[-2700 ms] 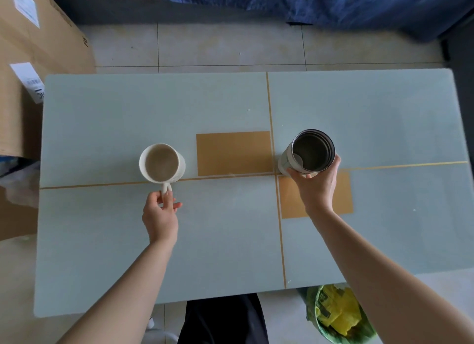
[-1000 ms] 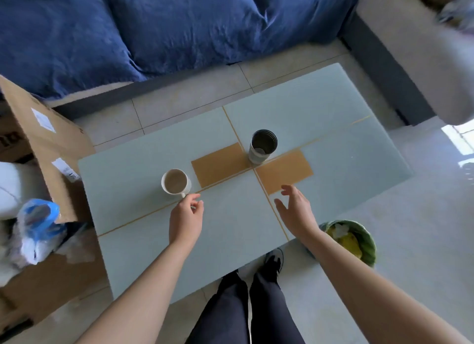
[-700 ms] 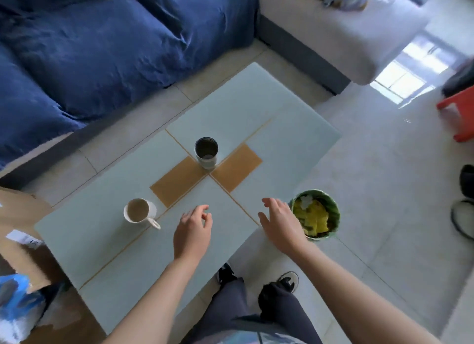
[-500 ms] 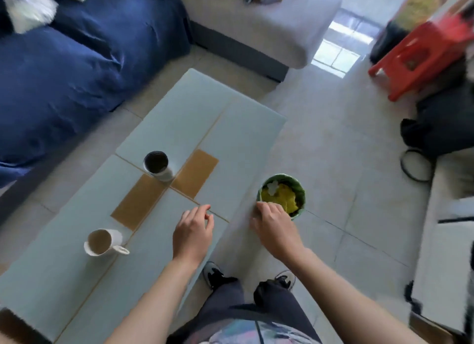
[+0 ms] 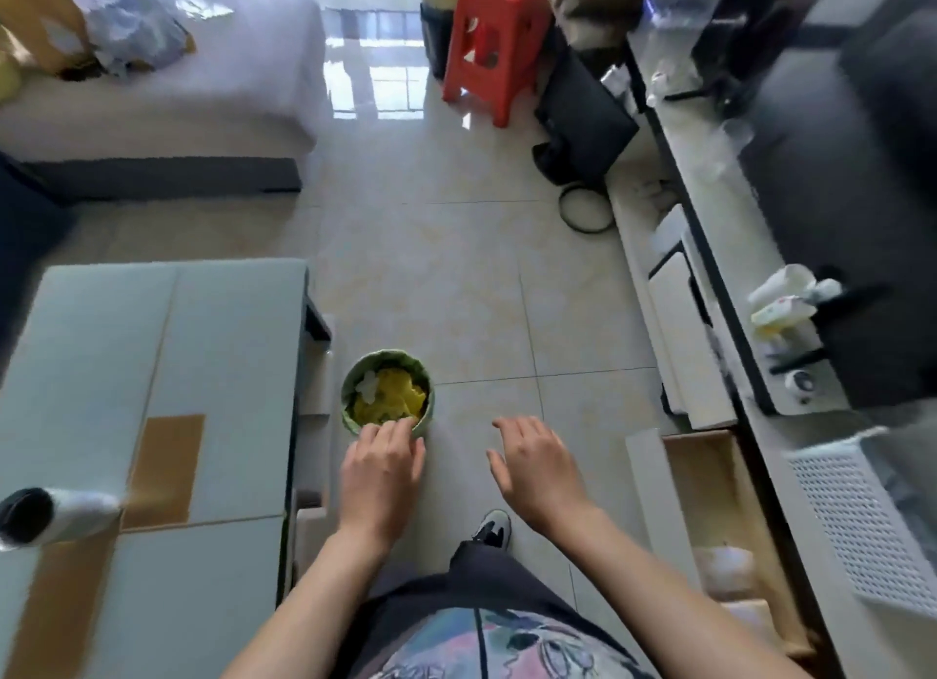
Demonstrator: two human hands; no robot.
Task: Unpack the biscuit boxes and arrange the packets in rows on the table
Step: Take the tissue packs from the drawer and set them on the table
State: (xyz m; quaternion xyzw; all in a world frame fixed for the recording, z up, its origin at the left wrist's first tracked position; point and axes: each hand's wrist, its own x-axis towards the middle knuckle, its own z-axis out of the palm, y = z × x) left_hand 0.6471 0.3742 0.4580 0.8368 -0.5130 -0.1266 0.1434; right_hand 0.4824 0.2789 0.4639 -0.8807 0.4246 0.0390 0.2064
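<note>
Left hand point(image 5: 381, 468) relaxed, empty, fingertips over near rim of green bin point(image 5: 388, 398) on floor. Right hand point(image 5: 538, 468) spread, empty. Biscuit boxes not in view; worktop point(image 5: 91, 344) lies left, nearer left hand.

A: Where does the only view look from?
B: Head height, wide-angle, tilted steeply down; floor point(image 5: 456, 283) mid-frame, table point(image 5: 91, 354) at left.
A: How near?
B: Arm's length; both forearms enter from the lower edge.
</note>
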